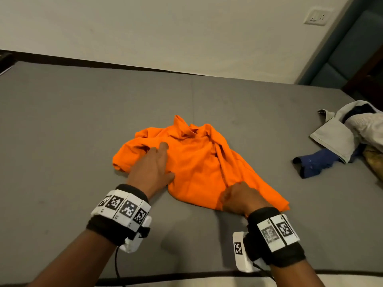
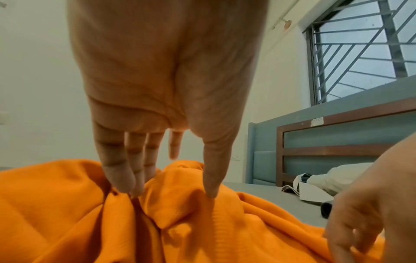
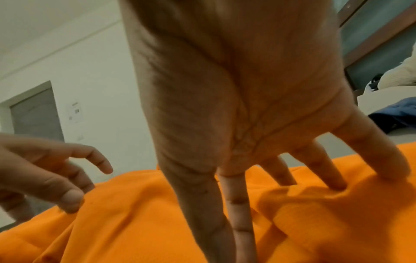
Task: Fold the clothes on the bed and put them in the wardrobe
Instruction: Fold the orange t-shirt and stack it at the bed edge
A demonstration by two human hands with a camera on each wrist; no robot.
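Neither grip clasps anything: the left hand (image 1: 152, 166) lies flat and the right hand (image 1: 241, 198) presses spread fingers on the rumpled orange shirt (image 1: 199, 162) mid-bed (image 1: 62, 141), so folding looks barely begun, a heap of clothes (image 1: 348, 133) waits, and no wardrobe shows.

Clothes pile (image 1: 352, 129) cut by right edge; right hand (image 1: 241, 198) fingertips hidden beneath knuckles.

Orange shirt (image 1: 199, 162) rumpled, flat on grey bed (image 1: 62, 131).
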